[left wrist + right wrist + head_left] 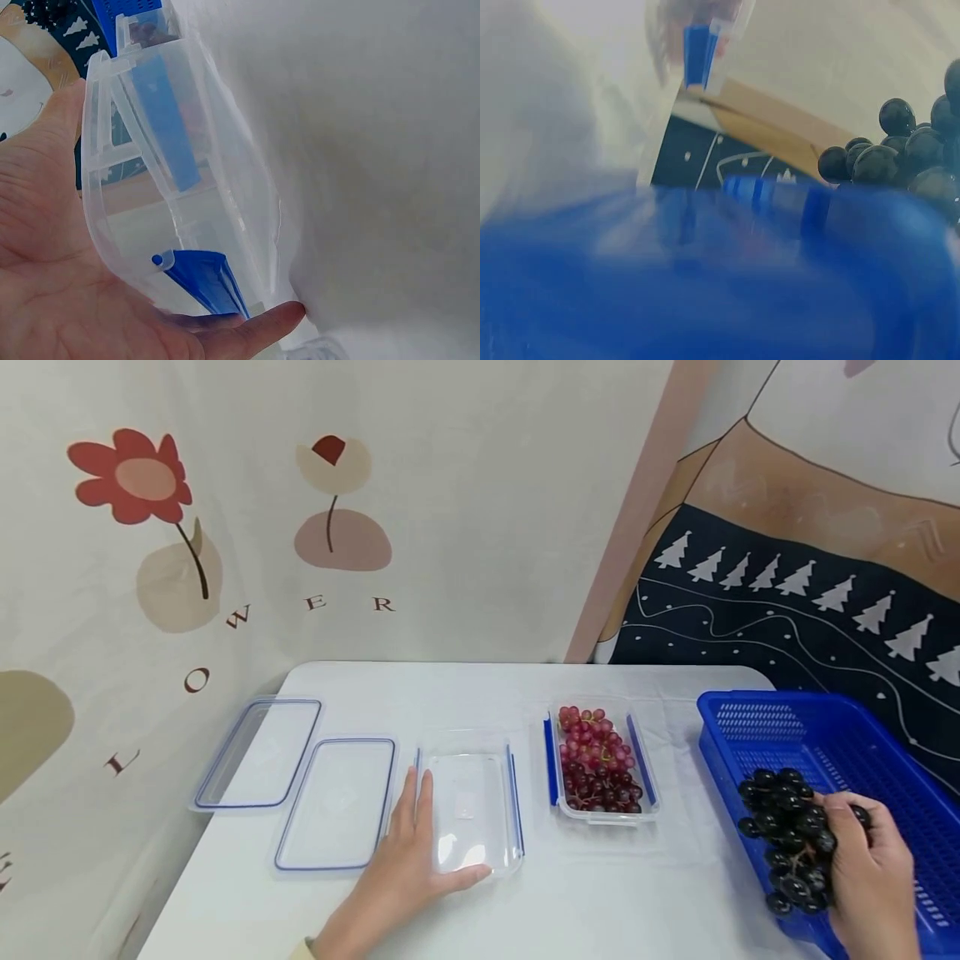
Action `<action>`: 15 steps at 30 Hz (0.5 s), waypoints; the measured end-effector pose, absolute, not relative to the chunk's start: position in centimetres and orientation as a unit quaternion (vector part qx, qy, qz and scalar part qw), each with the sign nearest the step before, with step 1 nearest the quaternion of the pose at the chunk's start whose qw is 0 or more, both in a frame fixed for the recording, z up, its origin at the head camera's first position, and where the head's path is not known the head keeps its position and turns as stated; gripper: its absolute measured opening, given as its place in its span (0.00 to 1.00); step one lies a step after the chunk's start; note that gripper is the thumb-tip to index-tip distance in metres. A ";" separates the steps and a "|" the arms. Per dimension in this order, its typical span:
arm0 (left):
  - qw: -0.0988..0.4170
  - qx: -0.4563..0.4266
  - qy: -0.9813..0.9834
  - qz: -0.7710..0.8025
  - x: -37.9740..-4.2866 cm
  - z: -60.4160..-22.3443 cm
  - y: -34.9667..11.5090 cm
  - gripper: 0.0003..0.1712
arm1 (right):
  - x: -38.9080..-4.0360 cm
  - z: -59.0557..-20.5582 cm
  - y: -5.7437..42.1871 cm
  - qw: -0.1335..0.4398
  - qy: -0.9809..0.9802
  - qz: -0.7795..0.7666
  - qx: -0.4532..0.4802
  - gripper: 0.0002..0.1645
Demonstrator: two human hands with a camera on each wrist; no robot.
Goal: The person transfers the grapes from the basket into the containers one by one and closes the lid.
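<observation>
My right hand (873, 868) grips a bunch of black grapes (787, 827) over the near left side of the blue basket (862, 714). In the right wrist view the grapes (877, 165) hang beside the basket's blurred blue wall (705, 285). My left hand (408, 856), fingers and thumb extended, spans the near left corner of a clear plastic container (480, 789) with blue side clips. The left wrist view shows the palm (45, 217) against that container's side, near a blue clip (206, 281). No fruit lies in this container.
A second clear container (603, 818) holds red grapes (588, 735) at the back and darker ones (600, 789) in front. Two clear lids with blue seals, one (337, 802) near and one (258, 752) farther left, lie on the white table (615, 893). Printed cloth (480, 527) hangs behind.
</observation>
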State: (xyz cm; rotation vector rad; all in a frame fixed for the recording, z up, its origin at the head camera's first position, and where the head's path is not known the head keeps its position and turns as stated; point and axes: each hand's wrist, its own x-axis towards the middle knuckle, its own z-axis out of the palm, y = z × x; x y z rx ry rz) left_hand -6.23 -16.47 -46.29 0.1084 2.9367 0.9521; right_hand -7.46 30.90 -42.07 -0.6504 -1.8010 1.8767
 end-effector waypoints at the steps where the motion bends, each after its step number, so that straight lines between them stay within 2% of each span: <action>1: 0.026 0.037 0.951 0.306 -6.3 -46.3 -16.5 0.87 | -7.5 -42.1 30.5 0.225 -0.650 0.691 -0.225 0.05; 6: 0.024 0.040 0.951 0.305 -6.3 -46.2 -16.8 0.87 | -8.2 -42.3 28.2 0.200 -0.642 0.718 -0.183 0.06; 15: 0.029 0.042 0.948 0.315 -6.2 -46.2 -17.4 0.88 | -9.8 -42.6 23.6 0.140 -0.657 0.723 -0.160 0.10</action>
